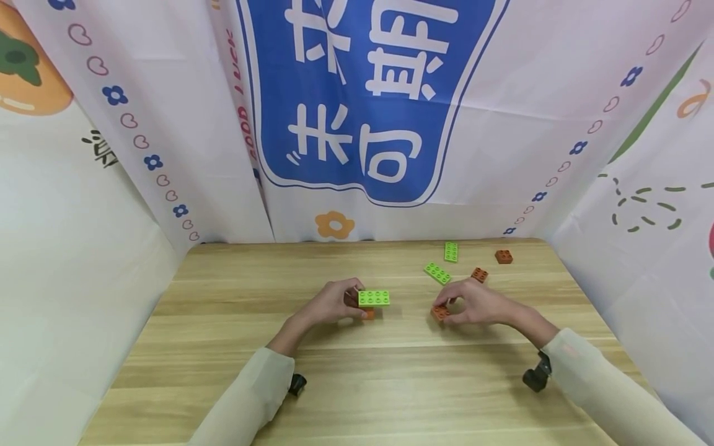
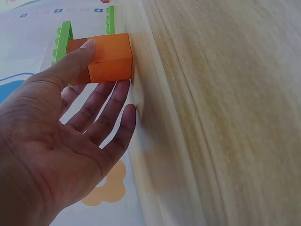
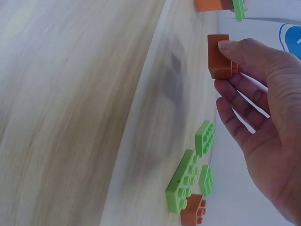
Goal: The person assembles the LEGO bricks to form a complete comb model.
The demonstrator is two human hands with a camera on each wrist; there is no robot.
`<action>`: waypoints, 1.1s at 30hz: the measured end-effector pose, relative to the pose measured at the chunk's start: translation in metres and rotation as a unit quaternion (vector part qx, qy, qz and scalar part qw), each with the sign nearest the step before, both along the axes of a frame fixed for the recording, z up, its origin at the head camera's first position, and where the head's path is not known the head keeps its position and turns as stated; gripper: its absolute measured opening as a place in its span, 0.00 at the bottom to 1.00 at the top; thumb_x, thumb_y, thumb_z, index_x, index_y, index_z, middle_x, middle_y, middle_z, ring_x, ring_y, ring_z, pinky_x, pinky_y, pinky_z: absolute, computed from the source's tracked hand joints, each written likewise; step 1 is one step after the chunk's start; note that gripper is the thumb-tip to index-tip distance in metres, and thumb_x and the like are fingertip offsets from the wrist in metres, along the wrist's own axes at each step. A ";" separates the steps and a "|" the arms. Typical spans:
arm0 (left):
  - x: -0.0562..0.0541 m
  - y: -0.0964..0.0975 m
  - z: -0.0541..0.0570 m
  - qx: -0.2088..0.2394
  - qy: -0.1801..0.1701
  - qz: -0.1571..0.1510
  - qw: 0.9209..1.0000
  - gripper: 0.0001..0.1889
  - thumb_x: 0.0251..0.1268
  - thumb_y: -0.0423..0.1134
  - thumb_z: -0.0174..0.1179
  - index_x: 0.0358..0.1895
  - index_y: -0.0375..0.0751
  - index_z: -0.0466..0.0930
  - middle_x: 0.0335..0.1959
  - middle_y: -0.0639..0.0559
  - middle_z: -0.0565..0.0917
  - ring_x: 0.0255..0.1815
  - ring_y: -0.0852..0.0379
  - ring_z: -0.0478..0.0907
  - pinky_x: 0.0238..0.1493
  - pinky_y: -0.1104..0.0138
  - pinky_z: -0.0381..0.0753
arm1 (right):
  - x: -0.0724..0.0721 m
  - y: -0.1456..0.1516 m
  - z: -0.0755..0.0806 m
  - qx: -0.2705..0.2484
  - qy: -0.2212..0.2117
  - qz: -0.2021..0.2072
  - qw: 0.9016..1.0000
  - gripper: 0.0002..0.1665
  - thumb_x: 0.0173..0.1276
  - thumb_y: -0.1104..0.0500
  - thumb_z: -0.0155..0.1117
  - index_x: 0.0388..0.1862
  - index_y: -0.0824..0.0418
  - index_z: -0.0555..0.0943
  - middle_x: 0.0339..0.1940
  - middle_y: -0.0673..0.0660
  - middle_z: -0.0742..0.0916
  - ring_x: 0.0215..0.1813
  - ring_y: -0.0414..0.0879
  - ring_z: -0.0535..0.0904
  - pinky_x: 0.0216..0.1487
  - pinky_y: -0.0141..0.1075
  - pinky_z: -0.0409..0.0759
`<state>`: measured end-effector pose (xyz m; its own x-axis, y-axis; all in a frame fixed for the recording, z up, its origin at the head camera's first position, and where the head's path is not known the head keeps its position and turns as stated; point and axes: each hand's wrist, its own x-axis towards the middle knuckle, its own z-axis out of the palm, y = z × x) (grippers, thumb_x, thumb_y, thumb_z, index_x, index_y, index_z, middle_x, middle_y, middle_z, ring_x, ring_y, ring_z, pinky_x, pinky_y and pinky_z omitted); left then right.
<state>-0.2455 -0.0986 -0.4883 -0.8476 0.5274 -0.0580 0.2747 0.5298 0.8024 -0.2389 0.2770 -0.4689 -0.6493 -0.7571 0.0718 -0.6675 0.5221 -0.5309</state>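
Left hand [image 1: 333,301]: holding. The thumb and fingers pinch the sides of a short stack over the middle of the wooden tabletop [image 1: 357,390]. The stack reads, from the bottom, as an orange block [image 2: 111,57], a reddish-brown block [image 2: 78,46] and a lime-green eight-stud plate [image 1: 374,298]; the plate overhangs to the right. Whether the stack's base touches the wood cannot be told.

Right hand [image 1: 475,302]: holding. The thumb and fingertips pinch a brown four-stud block [image 1: 440,313] to the right of the stack, well apart from it, studs up. The block appears raised off the wood.

Loose stock, far right: two green plates [image 1: 437,273] and two brown bricks [image 1: 491,265], lying apart. The right wrist view seems to show a further green piece; the count is unconfirmed.

Assessment: the work appears to be joining bricks. Good practice would be to keep the left grip low on the orange block, seat the stack flat on the wood, and hold the brown block by its sides so that its studs and underside are unobstructed. Studs should be squared before pressing straight down. Chief risk: force on the unsupported overhang could tip the stack or lever the plate loose.
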 end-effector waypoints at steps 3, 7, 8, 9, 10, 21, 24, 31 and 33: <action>0.000 0.000 -0.001 0.002 0.003 -0.001 1.000 0.17 0.61 0.33 0.78 0.50 0.46 0.81 0.46 0.50 0.88 0.48 0.53 0.87 0.53 0.59 0.87 | 0.000 -0.005 0.002 -0.004 0.006 -0.004 1.000 0.18 0.64 0.59 0.81 0.53 0.56 0.90 0.50 0.49 0.91 0.49 0.41 0.87 0.50 0.48 0.88; -0.001 -0.001 -0.002 0.003 0.007 -0.002 1.000 0.18 0.61 0.33 0.78 0.50 0.46 0.81 0.46 0.51 0.88 0.48 0.53 0.87 0.53 0.60 0.87 | 0.000 -0.013 0.007 -0.008 0.015 -0.006 1.000 0.19 0.63 0.59 0.82 0.54 0.55 0.90 0.50 0.48 0.92 0.49 0.41 0.87 0.50 0.48 0.88; -0.001 -0.001 -0.002 0.004 0.007 -0.003 1.000 0.18 0.61 0.33 0.78 0.50 0.46 0.81 0.46 0.51 0.88 0.48 0.53 0.87 0.52 0.59 0.87 | 0.000 -0.014 0.008 -0.008 0.016 -0.006 1.000 0.19 0.63 0.59 0.82 0.54 0.55 0.90 0.49 0.47 0.92 0.49 0.41 0.87 0.50 0.48 0.88; -0.002 -0.001 -0.002 0.005 0.006 -0.003 1.000 0.18 0.61 0.33 0.78 0.50 0.46 0.81 0.46 0.51 0.88 0.48 0.53 0.87 0.52 0.59 0.87 | 0.000 -0.016 0.009 -0.009 0.018 -0.005 1.000 0.19 0.63 0.58 0.82 0.53 0.55 0.90 0.49 0.47 0.92 0.49 0.41 0.87 0.50 0.49 0.88; -0.002 -0.001 -0.003 0.007 0.006 -0.003 1.000 0.18 0.61 0.33 0.78 0.50 0.46 0.81 0.46 0.51 0.88 0.48 0.53 0.87 0.52 0.59 0.87 | 0.000 -0.017 0.010 -0.009 0.019 -0.004 1.000 0.19 0.64 0.58 0.82 0.53 0.55 0.90 0.49 0.47 0.92 0.49 0.41 0.87 0.50 0.49 0.88; 0.000 -0.002 -0.002 0.012 0.010 -0.008 1.000 0.18 0.60 0.34 0.79 0.49 0.45 0.81 0.44 0.50 0.88 0.47 0.52 0.87 0.51 0.60 0.88 | 0.000 -0.032 0.013 -0.028 0.048 0.009 0.998 0.18 0.63 0.59 0.82 0.52 0.56 0.91 0.48 0.49 0.92 0.48 0.42 0.87 0.48 0.48 0.88; 0.001 -0.002 -0.002 0.013 0.009 -0.008 1.000 0.18 0.60 0.34 0.79 0.50 0.45 0.81 0.44 0.50 0.88 0.47 0.53 0.87 0.51 0.61 0.88 | -0.001 -0.037 0.014 -0.035 0.053 0.010 0.998 0.17 0.64 0.58 0.82 0.51 0.55 0.91 0.48 0.48 0.92 0.48 0.42 0.88 0.48 0.48 0.88; 0.001 -0.001 -0.002 0.018 0.004 -0.011 1.000 0.18 0.61 0.33 0.78 0.49 0.44 0.81 0.44 0.50 0.87 0.47 0.53 0.87 0.50 0.61 0.88 | -0.002 -0.049 0.019 -0.051 0.064 0.018 0.996 0.16 0.64 0.57 0.81 0.51 0.56 0.91 0.47 0.48 0.92 0.47 0.42 0.87 0.48 0.46 0.88; 0.001 -0.001 -0.002 0.019 0.004 -0.011 1.000 0.18 0.61 0.33 0.78 0.49 0.44 0.81 0.44 0.50 0.87 0.47 0.53 0.87 0.50 0.62 0.88 | -0.003 -0.053 0.021 -0.059 0.070 0.021 0.996 0.16 0.64 0.57 0.81 0.51 0.56 0.91 0.46 0.48 0.92 0.46 0.41 0.87 0.47 0.46 0.88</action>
<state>-0.2450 -0.0993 -0.4907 -0.8366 0.5470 -0.0309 0.2925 0.4937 0.8190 -0.2415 0.2238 -0.4483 -0.5945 -0.7646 0.2488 -0.7593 0.4320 -0.4867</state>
